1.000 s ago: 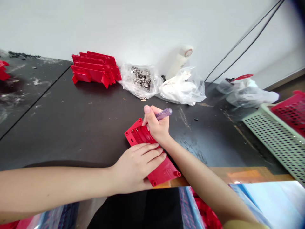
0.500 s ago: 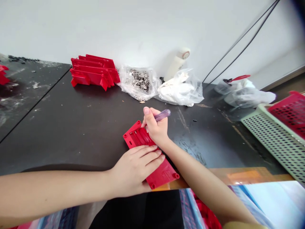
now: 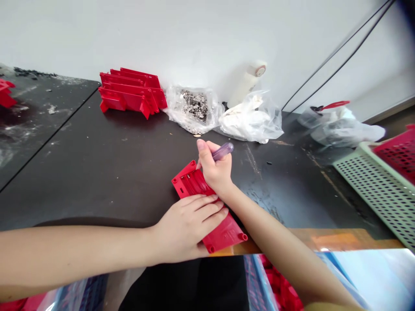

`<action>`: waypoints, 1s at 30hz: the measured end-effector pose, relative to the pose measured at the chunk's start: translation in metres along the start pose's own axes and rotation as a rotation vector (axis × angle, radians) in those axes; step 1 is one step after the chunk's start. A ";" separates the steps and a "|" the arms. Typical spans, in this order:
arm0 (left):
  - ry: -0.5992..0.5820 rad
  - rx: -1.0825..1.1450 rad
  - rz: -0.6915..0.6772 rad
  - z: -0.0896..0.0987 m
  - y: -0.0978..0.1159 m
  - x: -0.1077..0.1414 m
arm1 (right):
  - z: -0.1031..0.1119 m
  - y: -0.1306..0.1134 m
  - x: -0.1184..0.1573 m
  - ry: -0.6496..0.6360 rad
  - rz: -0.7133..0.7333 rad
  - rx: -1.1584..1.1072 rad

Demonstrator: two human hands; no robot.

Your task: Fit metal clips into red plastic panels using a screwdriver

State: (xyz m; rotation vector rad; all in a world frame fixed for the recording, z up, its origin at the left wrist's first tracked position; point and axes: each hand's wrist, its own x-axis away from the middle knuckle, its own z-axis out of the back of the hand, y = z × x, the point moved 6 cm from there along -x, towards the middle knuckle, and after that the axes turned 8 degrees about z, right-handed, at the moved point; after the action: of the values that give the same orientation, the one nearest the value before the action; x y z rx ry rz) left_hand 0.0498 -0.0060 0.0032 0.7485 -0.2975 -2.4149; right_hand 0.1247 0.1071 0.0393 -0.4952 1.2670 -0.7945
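A flat red plastic panel (image 3: 229,228) with round posts at its corners lies slanted at the near edge of the table. My left hand (image 3: 191,222) presses across its middle, fingers together over the top and the thumb mostly hidden at the near side. My right hand (image 3: 214,168) is closed around a tool with a translucent purple handle (image 3: 223,151), held over the panel's far end. Its tip is hidden behind my fingers. Small metal bits (image 3: 187,176) show in the slots at the panel's far end.
Several similar red panels (image 3: 129,93) stand by the wall. Beside them are an open bag of small metal parts (image 3: 196,106), a bag of white items (image 3: 248,119) and a pale bottle (image 3: 244,84). A green perforated basket (image 3: 372,177) stands right; a crate of red parts (image 3: 280,287) sits below.
The whole view has shifted slightly. Both hands keep their hold on the panel and the purple-handled tool, and the right hand's tilt has changed only slightly.
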 end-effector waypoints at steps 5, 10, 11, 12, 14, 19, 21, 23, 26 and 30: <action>-0.003 -0.001 0.004 -0.001 0.000 0.001 | 0.000 0.001 0.004 -0.004 0.004 -0.010; -0.016 0.001 0.000 -0.003 -0.001 0.001 | 0.001 0.001 0.006 -0.015 0.008 0.002; -0.014 0.001 -0.005 -0.002 -0.001 0.001 | 0.001 0.001 0.006 -0.017 0.008 0.004; -0.011 0.001 -0.008 -0.002 -0.001 0.000 | 0.001 0.001 0.006 -0.017 0.009 0.006; 0.003 0.001 -0.008 -0.001 -0.001 0.000 | 0.001 -0.001 0.006 -0.025 0.014 0.010; -0.003 -0.004 0.007 0.000 0.000 0.000 | -0.003 -0.004 0.005 -0.054 0.018 -0.006; -0.010 -0.005 0.006 -0.001 0.000 0.000 | -0.003 -0.003 0.004 -0.053 0.006 -0.021; -0.011 -0.008 0.003 -0.001 -0.001 0.001 | -0.003 0.000 0.004 -0.046 -0.007 -0.040; -0.001 -0.008 0.001 -0.001 -0.001 0.001 | -0.001 0.003 0.004 -0.035 -0.027 -0.076; 0.018 -0.015 -0.013 0.000 -0.001 0.000 | 0.002 0.006 0.007 -0.026 -0.045 -0.113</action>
State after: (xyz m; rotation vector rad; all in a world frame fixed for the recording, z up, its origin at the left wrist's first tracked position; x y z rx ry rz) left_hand 0.0494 -0.0055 0.0031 0.7678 -0.2681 -2.4188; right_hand 0.1284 0.1057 0.0311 -0.6251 1.2857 -0.7541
